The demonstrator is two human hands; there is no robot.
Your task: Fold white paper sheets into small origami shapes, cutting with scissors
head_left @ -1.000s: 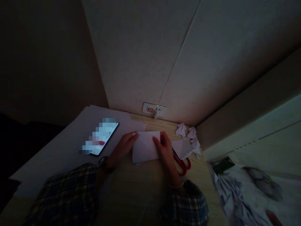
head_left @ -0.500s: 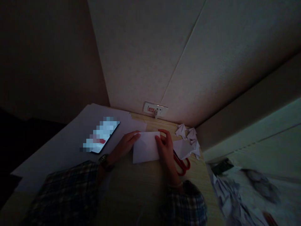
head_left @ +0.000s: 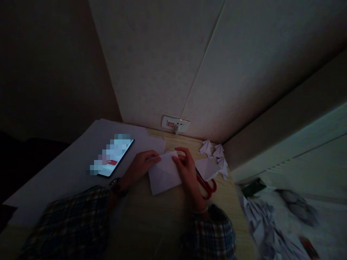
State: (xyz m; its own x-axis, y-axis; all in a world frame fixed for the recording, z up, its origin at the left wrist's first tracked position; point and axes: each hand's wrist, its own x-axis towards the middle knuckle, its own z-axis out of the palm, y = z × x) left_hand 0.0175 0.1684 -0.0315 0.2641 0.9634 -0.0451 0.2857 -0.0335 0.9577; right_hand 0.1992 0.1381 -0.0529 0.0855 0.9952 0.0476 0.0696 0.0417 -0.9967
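A white sheet of paper (head_left: 165, 175), roughly square and perhaps folded, is held between my two hands above the wooden tabletop (head_left: 146, 224). My left hand (head_left: 142, 163) pinches its upper left corner with the thumb on top. At the upper right corner, my right hand (head_left: 185, 164) grips the paper between thumb and fingers. Just right of that hand lie red-handled scissors (head_left: 208, 188), their blades partly under another piece of white paper (head_left: 207, 168). Several folded paper shapes (head_left: 206, 148) sit behind them by the wall.
On the left, a lit phone (head_left: 114, 157) rests on large white sheets (head_left: 73, 155). A wall socket (head_left: 175, 124) with a plug is just behind the table. Down to the right, beyond the table edge, lies a heap of folded papers (head_left: 267, 224).
The paper has tilted, its right side rising and its lower left corner coming nearer me. Both hands still grip its top edge. The whole view has shifted slightly.
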